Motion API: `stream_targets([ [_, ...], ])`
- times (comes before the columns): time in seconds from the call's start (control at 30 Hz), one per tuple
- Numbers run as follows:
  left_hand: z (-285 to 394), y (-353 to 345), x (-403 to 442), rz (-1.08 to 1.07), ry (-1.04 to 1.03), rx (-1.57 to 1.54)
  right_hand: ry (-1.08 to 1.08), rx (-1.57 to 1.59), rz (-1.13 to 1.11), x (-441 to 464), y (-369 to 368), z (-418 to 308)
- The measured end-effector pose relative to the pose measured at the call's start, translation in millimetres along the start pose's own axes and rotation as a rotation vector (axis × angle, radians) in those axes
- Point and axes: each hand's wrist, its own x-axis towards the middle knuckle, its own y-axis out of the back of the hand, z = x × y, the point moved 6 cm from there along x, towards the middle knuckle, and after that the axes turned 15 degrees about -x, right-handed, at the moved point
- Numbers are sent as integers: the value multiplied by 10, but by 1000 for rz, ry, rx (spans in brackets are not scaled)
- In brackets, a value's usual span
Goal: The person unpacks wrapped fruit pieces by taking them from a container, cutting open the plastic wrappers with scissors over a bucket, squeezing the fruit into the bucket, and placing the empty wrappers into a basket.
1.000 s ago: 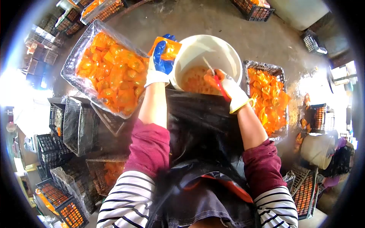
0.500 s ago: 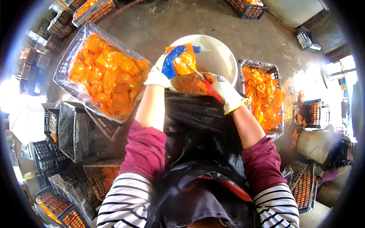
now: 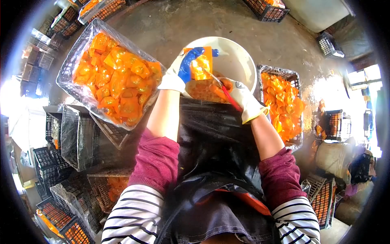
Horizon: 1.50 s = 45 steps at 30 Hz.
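Observation:
My left hand, in a white glove with blue fingers, grips an orange, glossy, see-through packet over a large white tub. My right hand, gloved in white and orange, is closed around a red-handled metal tool. The thin tip of that tool meets the packet's lower part; whether it is scissors or a blade I cannot make out. Small pale-orange round pieces lie in the bottom of the tub, below both hands.
At left stands a plastic-lined crate heaped with orange packets. Another crate holding flat orange pieces is at right. Stacked black crates and a concrete floor surround me. A black apron covers my lap.
Both hands, with the packet and the red-handled tool, have shifted slightly to the right in view. The tool's tip stays at the packet.

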Motion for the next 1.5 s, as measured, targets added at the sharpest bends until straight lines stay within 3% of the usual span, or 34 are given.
stream_targets([
  [0.07, -3, -25, -3, 33, -18, -28, -179, 121, -175, -70, 7, -47],
  [0.17, -4, 186, 81, 135, -85, -59, -161, 181, -154, -37, -63, 33],
  [0.27, -31, 244, 122, 100, -84, -46, 61, 9, 29, 9, 1, -49],
  [0.37, 19, 111, 48, 75, -101, -2, 45, 18, 106, -40, 91, -138],
  [0.47, -38, 440, 163, 148, -47, -152, 61, 152, 43, 62, -55, 19],
  [0.53, -11, 350, 104, 135, -8, -231, 60, 453, 0, 69, -104, 59],
  [0.6, 16, 340, 113, 113, -92, -33, 80, 586, 12, 88, -140, 93],
  [0.63, 28, 300, 91, 66, -188, 158, 101, 569, 45, 106, -152, 91],
  [0.7, 12, 283, 105, 43, -197, 194, 7, 455, -19, 97, -202, 184],
  [0.77, -45, 336, 146, 96, -30, -115, -217, 257, -215, -57, -33, -64],
  [0.97, -31, 77, 70, -17, -26, -31, 153, 258, 180, 78, -76, -9],
  [1.1, -50, 208, 168, 1, -147, -102, -135, 344, -72, 11, -105, -11],
  [1.27, -30, -50, -59, 118, -57, 173, -233, 498, -50, 27, -98, 20],
  [1.37, -148, 116, 3, 230, -32, 390, 74, 249, 270, 225, -208, 310],
  [1.5, -249, 372, 137, 194, -27, 594, -194, 469, 29, 190, -270, 410],
])
